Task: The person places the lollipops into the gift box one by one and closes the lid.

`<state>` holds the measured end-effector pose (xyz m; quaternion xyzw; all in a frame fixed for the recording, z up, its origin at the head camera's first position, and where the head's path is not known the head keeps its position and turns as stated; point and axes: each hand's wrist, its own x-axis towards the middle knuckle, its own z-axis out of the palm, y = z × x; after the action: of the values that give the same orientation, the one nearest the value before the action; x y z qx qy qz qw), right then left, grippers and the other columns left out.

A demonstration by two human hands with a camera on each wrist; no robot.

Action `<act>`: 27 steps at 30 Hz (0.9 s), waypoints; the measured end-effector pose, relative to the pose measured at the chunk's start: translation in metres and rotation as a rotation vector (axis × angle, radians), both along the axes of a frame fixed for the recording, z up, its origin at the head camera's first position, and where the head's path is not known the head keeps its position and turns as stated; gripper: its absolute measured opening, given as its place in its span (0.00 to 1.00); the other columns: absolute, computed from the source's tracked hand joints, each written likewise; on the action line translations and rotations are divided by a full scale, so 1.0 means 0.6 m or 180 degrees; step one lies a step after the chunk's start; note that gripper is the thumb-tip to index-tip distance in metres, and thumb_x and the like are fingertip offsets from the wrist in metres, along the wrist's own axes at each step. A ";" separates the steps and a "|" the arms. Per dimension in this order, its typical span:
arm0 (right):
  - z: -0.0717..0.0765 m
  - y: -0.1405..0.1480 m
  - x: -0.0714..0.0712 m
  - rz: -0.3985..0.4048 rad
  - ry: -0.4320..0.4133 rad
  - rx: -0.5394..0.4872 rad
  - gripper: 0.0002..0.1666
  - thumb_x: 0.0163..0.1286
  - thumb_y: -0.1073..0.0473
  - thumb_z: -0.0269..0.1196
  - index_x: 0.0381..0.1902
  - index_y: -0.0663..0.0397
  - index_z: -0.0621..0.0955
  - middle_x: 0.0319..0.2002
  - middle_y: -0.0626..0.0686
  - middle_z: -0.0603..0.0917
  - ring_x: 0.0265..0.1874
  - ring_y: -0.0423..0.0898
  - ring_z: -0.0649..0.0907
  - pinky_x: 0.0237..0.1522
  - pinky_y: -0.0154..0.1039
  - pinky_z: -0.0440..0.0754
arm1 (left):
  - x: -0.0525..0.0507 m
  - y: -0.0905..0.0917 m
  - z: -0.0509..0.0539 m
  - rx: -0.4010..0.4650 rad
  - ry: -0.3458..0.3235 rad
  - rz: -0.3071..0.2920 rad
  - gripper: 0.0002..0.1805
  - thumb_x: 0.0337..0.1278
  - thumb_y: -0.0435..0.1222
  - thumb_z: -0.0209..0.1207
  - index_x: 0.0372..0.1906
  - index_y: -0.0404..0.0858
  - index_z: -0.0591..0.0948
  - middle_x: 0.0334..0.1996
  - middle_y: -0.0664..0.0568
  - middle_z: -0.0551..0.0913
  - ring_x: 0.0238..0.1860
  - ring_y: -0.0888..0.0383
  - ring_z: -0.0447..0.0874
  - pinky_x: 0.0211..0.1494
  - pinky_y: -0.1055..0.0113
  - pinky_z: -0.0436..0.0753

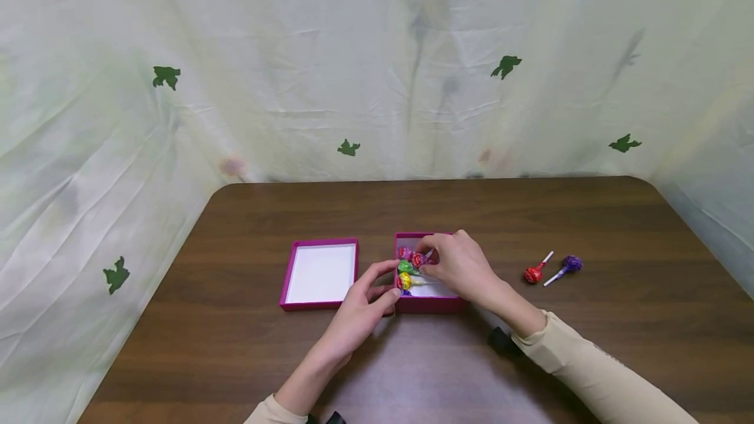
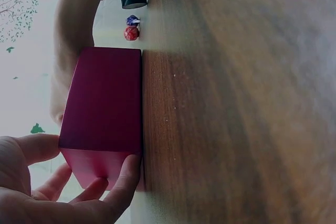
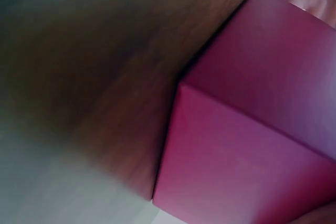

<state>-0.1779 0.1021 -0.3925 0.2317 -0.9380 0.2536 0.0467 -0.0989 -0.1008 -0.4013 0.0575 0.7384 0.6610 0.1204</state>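
In the head view, a magenta box (image 1: 432, 306) with a pale inside stands on the table. My left hand (image 1: 368, 306) holds its left end, thumb and fingertips at the rim and side; the left wrist view shows fingers (image 2: 123, 184) spread on that wall. Over the box, my right hand (image 1: 462, 264) pinches a red lollipop (image 1: 417, 260) by its stick end. Along the box's left side lie a pink lollipop (image 1: 404, 252), a green one (image 1: 406, 267), a yellow one (image 1: 405, 281) and a partly hidden blue one (image 1: 405, 292). The right fingers cover part of the inside.
Left of the box lies its magenta lid (image 1: 288, 273), white inside facing up. To the right, a red lollipop (image 1: 533, 273) and a purple lollipop (image 1: 572, 264) lie on the brown table (image 1: 235, 345). A pale curtain (image 1: 283, 84) with green leaves hangs behind.
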 end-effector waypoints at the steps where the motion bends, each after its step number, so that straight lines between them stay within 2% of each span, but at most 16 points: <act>1: 0.000 -0.001 0.000 -0.0008 0.0009 0.0011 0.15 0.50 0.58 0.78 0.37 0.44 0.88 0.28 0.42 0.85 0.26 0.42 0.74 0.35 0.41 0.68 | 0.000 0.000 0.000 0.0003 0.0000 -0.0003 0.24 0.69 0.35 0.56 0.68 0.46 0.71 0.69 0.47 0.66 0.62 0.44 0.74 0.53 0.54 0.82; 12: 0.001 -0.004 -0.001 0.0038 0.0083 0.0169 0.14 0.51 0.60 0.77 0.38 0.48 0.88 0.32 0.44 0.87 0.28 0.42 0.79 0.41 0.43 0.70 | -0.001 0.000 0.002 0.0007 -0.0035 -0.0010 0.24 0.70 0.36 0.56 0.69 0.46 0.70 0.69 0.47 0.66 0.62 0.44 0.73 0.53 0.55 0.82; 20: 0.002 -0.004 -0.001 0.0053 0.0074 0.0153 0.15 0.54 0.65 0.73 0.41 0.48 0.89 0.35 0.47 0.88 0.29 0.43 0.79 0.46 0.45 0.71 | -0.001 -0.002 0.003 -0.0017 -0.0063 -0.0026 0.25 0.70 0.37 0.56 0.69 0.47 0.70 0.70 0.48 0.65 0.63 0.44 0.73 0.53 0.54 0.82; 27: 0.001 -0.001 0.000 0.0051 0.0061 0.0105 0.15 0.55 0.67 0.72 0.41 0.48 0.89 0.36 0.47 0.88 0.30 0.45 0.78 0.38 0.43 0.75 | -0.001 -0.001 0.002 0.0033 -0.0030 -0.0022 0.24 0.70 0.35 0.56 0.69 0.47 0.70 0.69 0.48 0.66 0.62 0.44 0.73 0.53 0.54 0.81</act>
<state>-0.1781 0.1015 -0.3921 0.2424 -0.9396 0.2362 0.0499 -0.0993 -0.1015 -0.4002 0.0576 0.7342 0.6647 0.1259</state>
